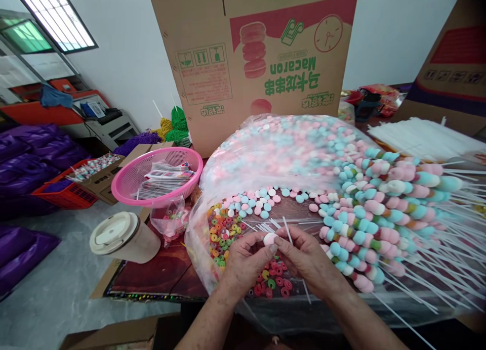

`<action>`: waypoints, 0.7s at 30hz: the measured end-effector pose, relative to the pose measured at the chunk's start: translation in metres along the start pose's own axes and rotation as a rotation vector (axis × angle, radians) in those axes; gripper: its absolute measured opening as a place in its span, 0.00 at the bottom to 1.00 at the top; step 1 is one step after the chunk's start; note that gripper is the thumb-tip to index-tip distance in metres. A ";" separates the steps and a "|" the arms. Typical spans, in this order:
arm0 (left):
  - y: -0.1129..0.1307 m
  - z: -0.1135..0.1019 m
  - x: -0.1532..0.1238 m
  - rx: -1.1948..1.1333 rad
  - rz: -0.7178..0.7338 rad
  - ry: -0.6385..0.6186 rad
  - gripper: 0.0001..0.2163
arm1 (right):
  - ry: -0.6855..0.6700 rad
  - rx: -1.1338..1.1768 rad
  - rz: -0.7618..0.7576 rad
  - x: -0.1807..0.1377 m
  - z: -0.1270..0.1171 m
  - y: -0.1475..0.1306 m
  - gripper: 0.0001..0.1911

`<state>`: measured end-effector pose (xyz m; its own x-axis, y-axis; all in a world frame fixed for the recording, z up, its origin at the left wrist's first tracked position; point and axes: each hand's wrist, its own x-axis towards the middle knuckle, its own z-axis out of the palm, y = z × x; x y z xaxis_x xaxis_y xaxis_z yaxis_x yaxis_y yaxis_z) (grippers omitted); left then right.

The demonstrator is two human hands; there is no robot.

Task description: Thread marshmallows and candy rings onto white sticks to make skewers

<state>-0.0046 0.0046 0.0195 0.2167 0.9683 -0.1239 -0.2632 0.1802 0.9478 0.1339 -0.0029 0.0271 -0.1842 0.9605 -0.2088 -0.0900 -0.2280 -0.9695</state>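
Note:
In the head view, my left hand [243, 261] pinches a pale round marshmallow [270, 238] between thumb and fingertips. The fingers of my right hand [306, 259] are closed on a thin white stick [287, 231], and its thumb meets the marshmallow's edge. Whether the stick has entered the marshmallow, I cannot tell. Ring-shaped gummies [279, 279] in red, yellow and green lie beneath and left of my hands. Beyond them are loose pink, blue and white marshmallows [258, 202] and a few more sticks. Finished marshmallow skewers [368, 236] are piled to the right.
A large clear bag [273, 147] of marshmallows stands behind my hands, before a tall cardboard box [212, 31]. On the left are a pink basket [119, 175] with small packets and a lidded cup [142, 244]. A stack of white sticks [421, 137] lies at back right.

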 end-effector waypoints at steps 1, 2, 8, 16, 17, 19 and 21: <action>-0.001 -0.002 0.001 -0.029 -0.030 0.052 0.08 | 0.011 -0.105 -0.026 -0.003 -0.001 -0.003 0.14; -0.002 -0.003 0.003 -0.062 -0.063 0.108 0.09 | 0.019 -0.232 -0.066 -0.006 -0.003 -0.005 0.15; -0.004 -0.005 0.006 -0.060 -0.115 0.225 0.13 | -0.029 -0.919 -0.290 -0.021 -0.004 -0.004 0.18; 0.002 -0.007 0.001 0.007 -0.132 0.104 0.13 | -0.003 -1.236 -0.149 -0.016 0.003 0.002 0.20; 0.002 -0.007 0.002 0.008 -0.140 0.120 0.13 | -0.001 -1.272 -0.148 -0.017 0.004 0.001 0.19; 0.000 -0.008 0.003 0.024 -0.140 0.166 0.10 | 0.023 -1.372 -0.141 -0.020 0.005 -0.001 0.18; -0.003 -0.007 0.004 0.046 -0.120 0.208 0.08 | 0.054 -1.476 -0.128 -0.022 0.007 -0.002 0.18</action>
<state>-0.0097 0.0093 0.0142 0.0441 0.9562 -0.2894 -0.2035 0.2922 0.9345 0.1315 -0.0251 0.0344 -0.2133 0.9731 -0.0865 0.9557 0.1895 -0.2254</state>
